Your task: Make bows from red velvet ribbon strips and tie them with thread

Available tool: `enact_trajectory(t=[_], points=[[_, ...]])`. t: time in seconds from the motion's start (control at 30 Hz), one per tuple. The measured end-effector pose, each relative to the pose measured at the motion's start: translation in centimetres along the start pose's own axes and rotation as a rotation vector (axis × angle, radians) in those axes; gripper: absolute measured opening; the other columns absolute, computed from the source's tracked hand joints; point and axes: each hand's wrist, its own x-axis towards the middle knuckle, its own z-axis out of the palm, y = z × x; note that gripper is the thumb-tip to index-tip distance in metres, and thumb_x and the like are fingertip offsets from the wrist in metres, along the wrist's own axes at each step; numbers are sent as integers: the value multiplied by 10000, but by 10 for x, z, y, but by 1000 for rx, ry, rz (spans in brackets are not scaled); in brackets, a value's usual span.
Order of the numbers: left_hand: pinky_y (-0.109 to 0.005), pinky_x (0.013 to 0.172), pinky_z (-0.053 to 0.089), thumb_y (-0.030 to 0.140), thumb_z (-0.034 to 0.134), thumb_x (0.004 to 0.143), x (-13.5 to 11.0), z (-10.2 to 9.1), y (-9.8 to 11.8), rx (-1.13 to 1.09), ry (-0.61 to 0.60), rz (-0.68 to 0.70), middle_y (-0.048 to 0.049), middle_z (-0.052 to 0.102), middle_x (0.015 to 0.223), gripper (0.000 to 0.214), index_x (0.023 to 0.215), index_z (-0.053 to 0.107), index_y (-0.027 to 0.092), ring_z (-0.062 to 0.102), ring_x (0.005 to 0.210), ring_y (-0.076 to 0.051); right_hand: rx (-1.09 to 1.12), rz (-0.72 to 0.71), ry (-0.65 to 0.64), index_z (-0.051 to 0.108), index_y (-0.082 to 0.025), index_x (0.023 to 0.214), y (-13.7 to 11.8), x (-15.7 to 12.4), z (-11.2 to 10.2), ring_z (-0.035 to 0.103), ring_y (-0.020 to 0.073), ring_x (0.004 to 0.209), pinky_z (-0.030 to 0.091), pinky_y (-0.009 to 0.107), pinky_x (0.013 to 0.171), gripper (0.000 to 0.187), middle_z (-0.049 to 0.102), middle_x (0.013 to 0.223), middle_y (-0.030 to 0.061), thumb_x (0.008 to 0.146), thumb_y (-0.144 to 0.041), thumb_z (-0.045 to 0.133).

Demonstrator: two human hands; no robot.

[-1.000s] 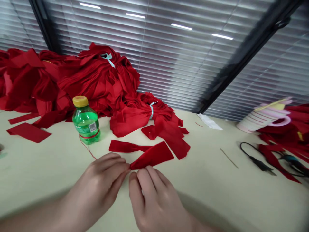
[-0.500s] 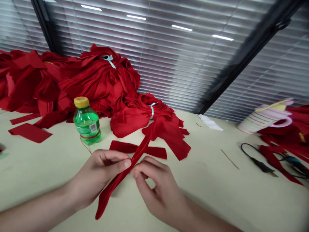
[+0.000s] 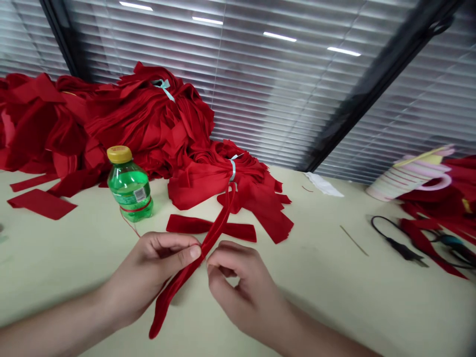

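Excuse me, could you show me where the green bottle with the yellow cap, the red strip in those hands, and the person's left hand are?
Green bottle (image 3: 128, 184): head view, on the middle of its body.
Red fabric strip (image 3: 163, 302): head view, on its lower hanging part.
Left hand (image 3: 147, 272): head view, on the back of the hand.

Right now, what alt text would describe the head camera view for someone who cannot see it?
The left hand pinches a narrow red velvet ribbon above a cream table, the right hand curled beside it. Behind lie a green-filled plastic bottle and heaped red fabric strips.
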Motion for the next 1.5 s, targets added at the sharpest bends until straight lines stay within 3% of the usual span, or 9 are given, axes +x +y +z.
enact_trajectory(t=[0.1, 0.2, 0.47, 0.67, 0.77, 0.87, 1.13, 1.4, 1.5], points=[[-200, 449, 220, 375, 694, 762, 0, -3, 5, 61, -134, -9, 58, 363, 511, 240, 670, 674, 154, 252, 496, -70, 312, 96, -117, 407, -182, 567, 0, 6, -7, 287, 63, 476, 238, 194, 428, 155, 324, 532, -62, 692, -92, 423], [-228, 473, 255, 383, 659, 784, -1, -6, 15, 248, -312, 25, 26, 418, 555, 257, 691, 696, 146, 306, 521, -93, 446, 118, -301, 446, -175, 567, 1, 10, -18, 316, 61, 483, 280, 186, 439, 156, 342, 535, -66, 706, -117, 484], [-252, 693, 476, 93, 485, 866, -11, 1, 30, 894, -705, 389, -93, 648, 719, 231, 824, 711, 121, 590, 752, -186, 157, -69, -730, 624, -142, 704, 6, 13, -36, 482, 67, 592, 412, 162, 552, 134, 532, 690, -29, 758, -69, 527], [-307, 732, 517, 1, 373, 832, -9, -6, 2, 1295, -296, 832, -73, 633, 721, 340, 862, 672, 160, 599, 822, -227, -865, -485, -316, 613, -123, 680, -10, -5, -17, 501, 172, 608, 462, 277, 553, 223, 532, 624, 47, 656, 15, 440], [-301, 694, 517, 56, 389, 874, -6, -7, -5, 1309, -127, 889, -67, 635, 715, 295, 818, 663, 152, 600, 761, -209, -1007, -670, -80, 621, -109, 677, -13, -13, 1, 464, 193, 545, 433, 328, 496, 246, 508, 597, 66, 655, 16, 411], [-272, 639, 493, 129, 408, 906, -2, -7, -5, 1218, -17, 808, -63, 647, 742, 273, 773, 645, 149, 591, 700, -175, -975, -755, 76, 606, -115, 624, -8, -16, 12, 431, 182, 522, 403, 320, 475, 252, 476, 558, 60, 688, 22, 404], [-208, 621, 465, 361, 606, 815, 7, -7, 2, 580, 32, 221, -11, 688, 759, 212, 761, 693, 176, 579, 695, -143, -905, -773, 160, 624, -92, 696, 15, -10, 6, 408, 164, 572, 455, 329, 552, 246, 490, 606, 57, 792, -3, 415], [-177, 531, 343, 374, 718, 750, 8, -11, 3, 71, -85, -38, 29, 516, 618, 209, 769, 698, 166, 399, 567, -70, -114, -108, 135, 553, -156, 650, 12, -2, 3, 433, 85, 533, 345, 184, 449, 150, 465, 605, -22, 708, -50, 465], [-177, 461, 265, 367, 673, 793, 9, -13, 5, 98, -222, -8, 52, 405, 531, 224, 714, 690, 158, 300, 497, -55, 137, -25, 55, 546, -171, 656, 8, 2, -4, 407, 77, 533, 325, 180, 464, 161, 459, 589, -42, 702, -43, 461]])
